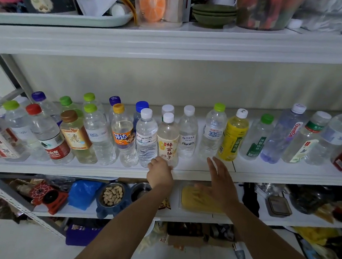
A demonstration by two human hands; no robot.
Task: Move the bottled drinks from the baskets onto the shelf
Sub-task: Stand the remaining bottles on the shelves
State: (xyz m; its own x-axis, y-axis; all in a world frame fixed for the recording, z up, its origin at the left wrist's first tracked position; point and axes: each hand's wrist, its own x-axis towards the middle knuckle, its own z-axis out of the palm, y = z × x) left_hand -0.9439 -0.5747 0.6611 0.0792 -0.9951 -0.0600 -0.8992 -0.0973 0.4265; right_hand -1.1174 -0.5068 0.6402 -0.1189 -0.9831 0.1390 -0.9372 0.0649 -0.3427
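1. Standing close to the front edge of the shelf (pixel 267 171), the honey-pomelo bottle (pixel 167 141) sits in the crowded front row. It is touching or all but touching the white-capped water bottle (pixel 146 137) on its left.
2. Left hand (pixel 160 171): the fingers are curled round the foot of the honey-pomelo bottle and hold it.
3. Right hand (pixel 219 176): the fingers are spread wide and hold nothing. The hand hovers at the shelf edge just right of the bottle.
4. Risk, judged: the hold is low on a tall bottle. A sideways nudge on release could tip it into the tight row and bring neighbours down. A forward tip so near the lip could send it off the shelf.
5. Orientation: the long axis is vertical, the white cap is uppermost and the label faces outward.
6. The baskets are not in view.
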